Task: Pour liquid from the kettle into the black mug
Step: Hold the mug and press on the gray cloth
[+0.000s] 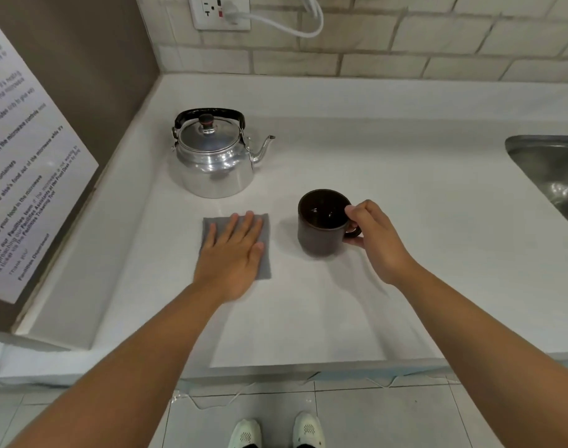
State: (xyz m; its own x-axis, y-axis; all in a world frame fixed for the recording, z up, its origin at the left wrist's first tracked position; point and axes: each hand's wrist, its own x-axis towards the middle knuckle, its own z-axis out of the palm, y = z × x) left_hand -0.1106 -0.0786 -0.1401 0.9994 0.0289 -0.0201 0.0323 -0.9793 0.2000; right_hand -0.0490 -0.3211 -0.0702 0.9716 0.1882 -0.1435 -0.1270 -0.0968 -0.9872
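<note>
**Mug held, kettle untouched**

Far left: one printed notice (24,176) leaning against the side wall. Next, one steel kettle (215,156) upright on the white bench (405,189), lid on, handle up, spout aimed right toward the mug's side, with nothing gripping it. In front of it, one grey cloth (237,245) pinned flat under the left hand (231,263), fingers spread and palm down, grasping nothing; probably laid ready as a pad or for catching drips. Just right of the cloth, one black mug (324,223), upright, mouth open, seemingly empty. Right hand (378,240) curled around its handle, thumb on the rim, likely steadying or positioning it before pouring. Far right: one sink (554,173), partly in view. Pouring not yet begun. Two hands, both busy away from the kettle.
</note>
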